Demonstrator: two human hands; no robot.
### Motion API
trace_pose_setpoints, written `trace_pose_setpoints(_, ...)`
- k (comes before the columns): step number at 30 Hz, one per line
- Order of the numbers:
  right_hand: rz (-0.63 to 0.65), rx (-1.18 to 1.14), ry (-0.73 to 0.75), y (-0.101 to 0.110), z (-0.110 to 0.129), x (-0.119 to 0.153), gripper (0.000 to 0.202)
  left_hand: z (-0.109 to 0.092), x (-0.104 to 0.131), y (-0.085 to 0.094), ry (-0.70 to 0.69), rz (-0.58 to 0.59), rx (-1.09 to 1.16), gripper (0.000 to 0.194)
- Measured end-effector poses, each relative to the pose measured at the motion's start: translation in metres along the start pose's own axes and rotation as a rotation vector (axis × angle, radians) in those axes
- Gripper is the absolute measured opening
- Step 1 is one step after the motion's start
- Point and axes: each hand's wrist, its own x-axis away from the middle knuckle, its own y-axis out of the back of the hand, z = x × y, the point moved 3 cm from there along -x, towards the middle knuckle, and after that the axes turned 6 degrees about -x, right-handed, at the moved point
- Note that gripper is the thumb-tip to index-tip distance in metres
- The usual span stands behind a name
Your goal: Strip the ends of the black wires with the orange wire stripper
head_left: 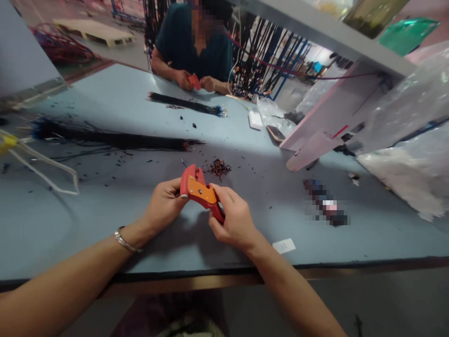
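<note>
A red and orange hand tool [201, 191] is held above the table's near half. My right hand [233, 215] is wrapped round its handle at the lower right. My left hand [166, 200] is closed at the tool's head on the left; what its fingers pinch there is too small to make out. Just beyond the tool lies a small pile of dark and copper-coloured scraps [219, 167]. Farther back at the left, a long bundle of black wires [115, 139] lies on the grey-blue table [105, 201].
Across the table a person [196, 47] holds a red tool, behind a second black wire bundle [185, 103]. A white box [255, 120], a phone [275, 133] and a shelf post [326, 112] stand right. A white label [284, 246] lies near the front edge.
</note>
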Motion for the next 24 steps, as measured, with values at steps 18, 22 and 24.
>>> trace_pose_setpoints(18,0.011,0.062,0.032,0.0024,-0.0048,0.0038,0.067,0.0005,-0.001,-0.0029,-0.026,0.044,-0.026,0.013)
trace_pose_setpoints(22,0.008,0.095,0.03,0.0018,-0.005,0.0027,0.061,0.0017,-0.0008,-0.0034,-0.03,0.045,-0.033,0.012)
trace_pose_setpoints(24,0.006,0.113,0.023,0.0012,-0.005,0.0019,0.057,0.0013,-0.0008,-0.0036,-0.029,0.039,-0.039,0.012)
